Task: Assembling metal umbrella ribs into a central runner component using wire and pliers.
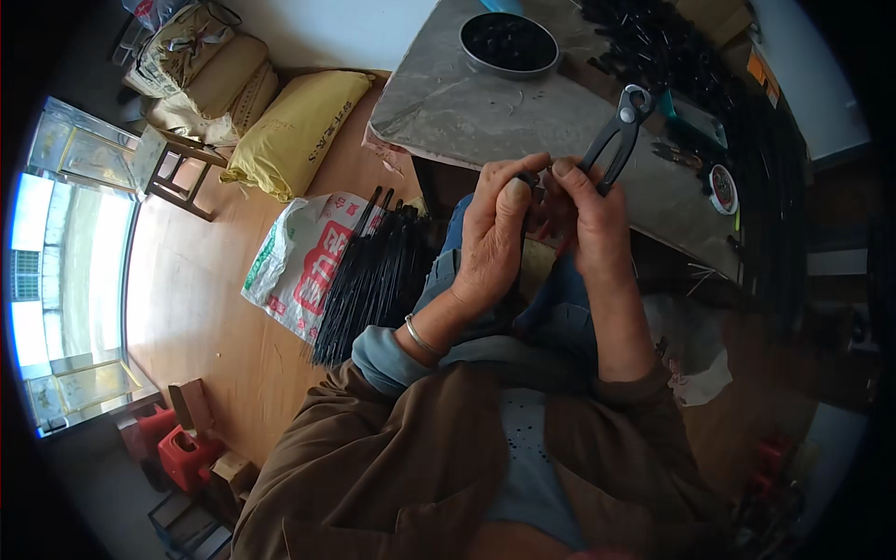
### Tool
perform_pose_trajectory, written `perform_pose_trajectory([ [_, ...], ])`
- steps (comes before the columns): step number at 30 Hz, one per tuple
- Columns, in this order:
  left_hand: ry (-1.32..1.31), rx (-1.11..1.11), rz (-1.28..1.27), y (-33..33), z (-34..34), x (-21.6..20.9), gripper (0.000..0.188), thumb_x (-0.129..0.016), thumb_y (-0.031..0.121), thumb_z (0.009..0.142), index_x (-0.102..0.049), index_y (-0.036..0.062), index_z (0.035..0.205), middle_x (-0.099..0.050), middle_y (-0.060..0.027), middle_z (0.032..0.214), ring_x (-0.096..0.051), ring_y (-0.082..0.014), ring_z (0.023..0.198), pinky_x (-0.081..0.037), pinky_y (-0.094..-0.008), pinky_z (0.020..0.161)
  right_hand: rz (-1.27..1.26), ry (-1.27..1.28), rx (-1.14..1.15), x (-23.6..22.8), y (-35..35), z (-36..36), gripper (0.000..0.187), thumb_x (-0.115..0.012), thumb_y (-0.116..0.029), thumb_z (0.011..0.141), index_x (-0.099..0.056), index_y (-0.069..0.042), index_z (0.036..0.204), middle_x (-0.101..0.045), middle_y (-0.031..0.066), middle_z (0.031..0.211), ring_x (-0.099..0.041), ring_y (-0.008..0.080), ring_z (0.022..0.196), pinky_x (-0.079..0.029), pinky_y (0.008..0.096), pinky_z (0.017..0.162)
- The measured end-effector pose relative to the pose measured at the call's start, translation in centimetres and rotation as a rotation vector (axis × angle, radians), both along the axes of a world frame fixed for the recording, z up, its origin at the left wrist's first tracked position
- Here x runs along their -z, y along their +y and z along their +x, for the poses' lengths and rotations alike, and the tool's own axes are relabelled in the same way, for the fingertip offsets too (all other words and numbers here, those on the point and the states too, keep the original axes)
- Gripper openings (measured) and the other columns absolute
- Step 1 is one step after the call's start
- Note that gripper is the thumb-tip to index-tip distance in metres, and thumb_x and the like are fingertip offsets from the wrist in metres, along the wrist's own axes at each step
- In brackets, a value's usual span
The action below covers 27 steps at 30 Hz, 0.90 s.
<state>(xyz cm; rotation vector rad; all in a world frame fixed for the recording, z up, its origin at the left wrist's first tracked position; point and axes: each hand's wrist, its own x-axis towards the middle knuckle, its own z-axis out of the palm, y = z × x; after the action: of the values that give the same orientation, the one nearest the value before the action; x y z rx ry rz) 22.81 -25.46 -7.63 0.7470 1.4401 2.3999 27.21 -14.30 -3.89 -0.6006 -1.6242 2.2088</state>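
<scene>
In front of my lap both hands are close together, near the table edge. My right hand (599, 219) is closed round the handles of dark end-cutting pincers (627, 114), whose jaws point up and away over the table. My left hand (493, 224) is closed, with the thumb pressed on a small black piece (530, 178) that the fingers mostly hide. The fingertips of both hands nearly meet there. On the floor to the left a bundle of long thin black rods (378, 266) lies on a printed white sack (303, 247).
The grey table (448, 107) carries a round bowl (510, 70) of small black parts, a heap of black pieces (653, 42), other pliers (677, 155) and a small round tin (722, 189). A yellow sack (297, 131), a wooden stool (182, 173) and red stools (185, 455) stand at left.
</scene>
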Motion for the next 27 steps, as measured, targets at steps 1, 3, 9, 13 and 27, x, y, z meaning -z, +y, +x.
perform_pose_trajectory([
  [1, -0.008, -0.013, -0.005, -0.3, 0.2, 0.0, 0.035, -0.044, 0.025, 0.102, -0.055, 0.0023, 0.125, -0.047, -0.0026, 0.101, -0.047, -0.0074, 0.081, -0.043, -0.0214, 0.07, -0.013, 0.019, -0.007, 0.3, -0.3, -0.2, 0.02, -0.064, -0.024, 0.09, -0.063, -0.004, 0.089, -0.056, -0.0026, 0.065, -0.049, 0.0047, 0.052, -0.038, 0.0203, 0.045],
  [3, -0.021, -0.028, 0.002, -0.5, 0.6, 0.0, 0.036, -0.044, 0.025, 0.102, -0.054, 0.0028, 0.128, -0.047, -0.0026, 0.102, -0.047, -0.0075, 0.083, -0.043, -0.0213, 0.071, 0.028, 0.011, 0.016, 0.3, -1.0, -0.6, 0.018, -0.063, -0.023, 0.091, -0.063, -0.004, 0.089, -0.056, -0.0027, 0.065, -0.049, 0.0043, 0.051, -0.037, 0.0202, 0.044],
  [9, -0.128, 0.045, 0.039, -0.7, 1.1, 0.0, 0.04, -0.043, 0.023, 0.102, -0.045, 0.0044, 0.138, -0.044, -0.0005, 0.1, -0.044, -0.0067, 0.08, -0.041, -0.0199, 0.069, 0.357, 0.097, 0.132, 1.0, -1.9, -1.6, 0.014, -0.063, -0.018, 0.092, -0.062, -0.005, 0.088, -0.055, -0.0026, 0.064, -0.048, 0.0035, 0.052, -0.037, 0.021, 0.045],
  [13, -0.164, 0.018, 0.028, -1.5, 0.7, -0.1, 0.041, -0.042, 0.024, 0.102, -0.045, 0.0044, 0.138, -0.045, 0.0004, 0.099, -0.044, -0.0063, 0.08, -0.04, -0.0199, 0.068, 0.698, 0.216, 0.152, 1.6, -2.6, -2.3, 0.012, -0.063, -0.017, 0.092, -0.062, -0.005, 0.09, -0.056, -0.0024, 0.067, -0.049, 0.0038, 0.057, -0.039, 0.0213, 0.049],
  [27, -0.304, 0.107, 0.14, -2.5, -0.9, 1.1, 0.041, -0.039, 0.03, 0.103, -0.048, 0.0021, 0.133, -0.045, 0.0009, 0.088, -0.045, -0.0053, 0.068, -0.041, -0.0204, 0.061, 0.293, -0.049, -0.191, 0.3, -3.0, -1.0, 0.026, -0.055, -0.028, 0.097, -0.062, -0.006, 0.086, -0.053, -0.004, 0.063, -0.048, 0.0031, 0.054, -0.033, 0.0187, 0.045],
])
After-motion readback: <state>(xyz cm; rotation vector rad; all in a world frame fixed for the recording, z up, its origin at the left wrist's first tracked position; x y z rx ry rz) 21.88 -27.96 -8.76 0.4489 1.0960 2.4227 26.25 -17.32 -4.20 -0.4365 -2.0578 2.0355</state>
